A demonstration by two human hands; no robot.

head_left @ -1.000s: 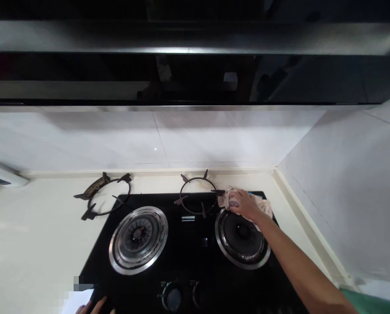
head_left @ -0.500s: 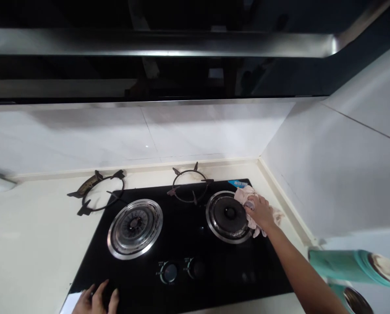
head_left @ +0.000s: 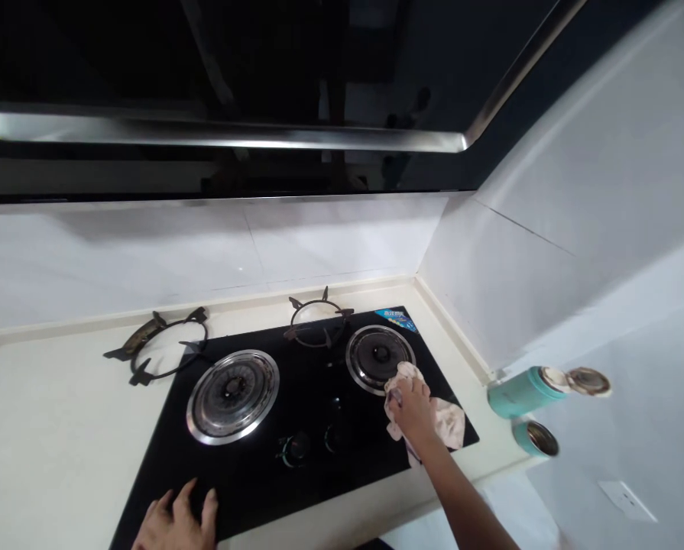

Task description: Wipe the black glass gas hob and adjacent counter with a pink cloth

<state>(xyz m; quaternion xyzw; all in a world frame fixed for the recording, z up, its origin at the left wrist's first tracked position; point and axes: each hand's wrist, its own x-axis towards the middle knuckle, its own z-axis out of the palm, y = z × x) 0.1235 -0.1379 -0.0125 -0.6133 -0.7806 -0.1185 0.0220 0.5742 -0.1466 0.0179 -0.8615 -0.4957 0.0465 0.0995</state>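
My right hand (head_left: 413, 412) is closed on a pale pink cloth (head_left: 449, 422), pressing it to the black glass gas stove (head_left: 250, 477) at the front right rim of the right burner (head_left: 380, 356). Part of the cloth spreads out to the right of my fingers. At the stove's front left corner, my left hand (head_left: 176, 522) rests with fingers apart and nothing in it. The left burner (head_left: 234, 396), with its shiny metal ring, lies uncovered. Two control knobs (head_left: 296, 447) sit between the hands on the stove's front part.
One black pan support (head_left: 166, 344) lies across the stove's back left corner; another pan support (head_left: 317, 342) lies at the back middle. A teal flask (head_left: 519, 393) and a teal cup (head_left: 530, 438) stand on the right counter. A dark range hood (head_left: 250, 172) hangs overhead.
My right hand has brought the cloth from the right side of the right burner toward its front edge. The view has turned right, showing more of the flask and cup. My left hand stays at the corner.
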